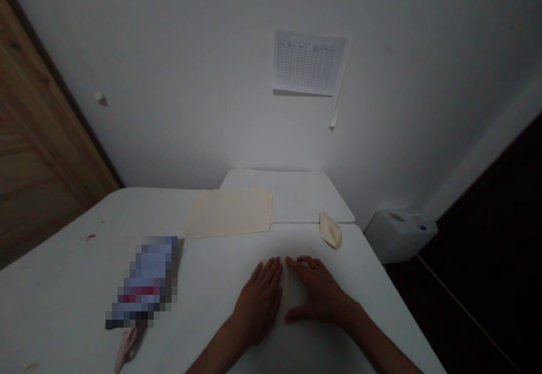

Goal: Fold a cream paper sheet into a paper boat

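Note:
Both my hands lie flat, palms down, on the white table (pixel 63 283), side by side near its front middle. My left hand (pixel 258 300) has its fingers stretched out and together. My right hand (pixel 317 295) is spread with the thumb out toward the left hand. They seem to press on a pale sheet (pixel 292 298) between them, hard to make out against the table. A small folded cream paper shape (pixel 331 230) sits just beyond my right hand. A stack of cream sheets (pixel 231 213) lies farther back.
A blurred-out flat object (pixel 146 281) lies to the left, with a pinkish thing (pixel 127 348) below it. A second white table (pixel 292 193) abuts the wall. A printed chart (pixel 307 63) hangs on the wall. A white container (pixel 400 233) stands on the floor at right, a wooden door (pixel 34 153) at left.

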